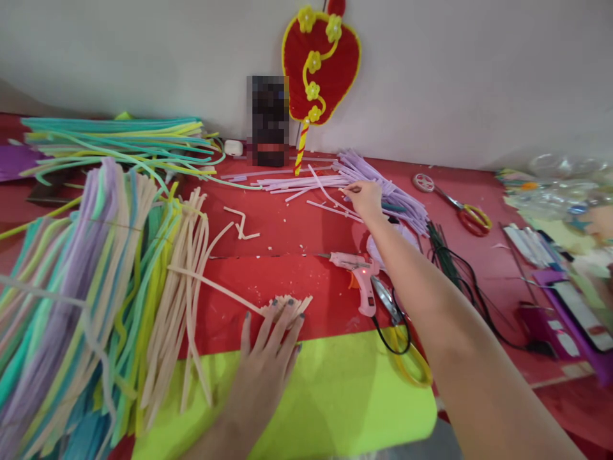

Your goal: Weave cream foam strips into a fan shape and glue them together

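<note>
My left hand (pixel 265 358) lies flat with fingers spread over a small heap of short beige pipe cleaner pieces (pixel 287 303). A long beige pipe cleaner (pixel 220 289) runs from that heap to the beige bundle (pixel 170 313) at the left. Farther off, my right hand (pixel 364 197) is closed in a pinch beside the lilac pipe cleaners (pixel 354 167). A tiny pale bit shows at its fingertips, too small to name. Below the right forearm, a pink glue gun (pixel 357 271) lies on the red table (pixel 268 275), its nozzle pointing left.
Yellow-handled scissors (pixel 412 364) lie partly under the right forearm; another pair (pixel 460 207) is farther right. Coloured pipe cleaner bundles (pixel 71 332) fill the left side. A red heart-shaped fan (pixel 330 70) leans on the wall. A yellow-green sheet (pixel 354 396) covers the near edge.
</note>
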Demonstrator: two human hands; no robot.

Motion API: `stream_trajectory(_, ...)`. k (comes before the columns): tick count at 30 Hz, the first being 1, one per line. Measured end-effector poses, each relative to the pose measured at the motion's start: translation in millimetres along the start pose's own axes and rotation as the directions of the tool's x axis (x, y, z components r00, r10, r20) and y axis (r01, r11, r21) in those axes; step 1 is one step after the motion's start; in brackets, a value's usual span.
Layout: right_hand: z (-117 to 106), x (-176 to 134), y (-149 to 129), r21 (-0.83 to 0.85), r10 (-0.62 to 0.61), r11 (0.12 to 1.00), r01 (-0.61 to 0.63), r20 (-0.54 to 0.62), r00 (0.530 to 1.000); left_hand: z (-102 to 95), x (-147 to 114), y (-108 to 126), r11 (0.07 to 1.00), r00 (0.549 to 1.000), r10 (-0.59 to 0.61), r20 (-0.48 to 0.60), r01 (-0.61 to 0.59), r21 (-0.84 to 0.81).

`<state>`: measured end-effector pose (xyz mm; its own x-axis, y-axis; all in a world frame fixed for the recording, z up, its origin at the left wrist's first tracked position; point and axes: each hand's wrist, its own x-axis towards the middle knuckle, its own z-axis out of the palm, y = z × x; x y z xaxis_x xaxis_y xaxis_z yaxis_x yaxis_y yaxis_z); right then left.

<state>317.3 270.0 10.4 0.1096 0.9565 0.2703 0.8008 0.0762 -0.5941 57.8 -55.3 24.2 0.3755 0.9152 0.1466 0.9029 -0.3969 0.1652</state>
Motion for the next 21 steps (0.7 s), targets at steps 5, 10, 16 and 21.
stream_trajectory(5,1.0,1.5,-0.4,0.002,0.015,1.000,-0.015,0.023,1.000,-2.8,0.7,0.1,1.000,1.000,-0.003,-0.012,0.002,-0.014)
stream_trajectory(10,-6.2,-2.1,-5.4,0.004,-0.012,1.000,0.012,0.000,1.000,-3.6,1.1,-0.2,1.000,1.000,0.004,-0.022,-0.005,-0.026)
stream_trajectory(16,-30.0,-37.7,-27.9,0.122,-0.040,0.992,0.040,0.004,0.999,-0.4,-0.7,0.0,0.998,1.000,-0.005,-0.016,0.004,-0.055)
stream_trajectory(21,-43.0,-78.6,-47.5,0.154,-0.112,0.985,0.080,0.212,0.971,0.0,-2.7,1.1,0.996,1.000,-0.020,-0.007,0.019,-0.089)
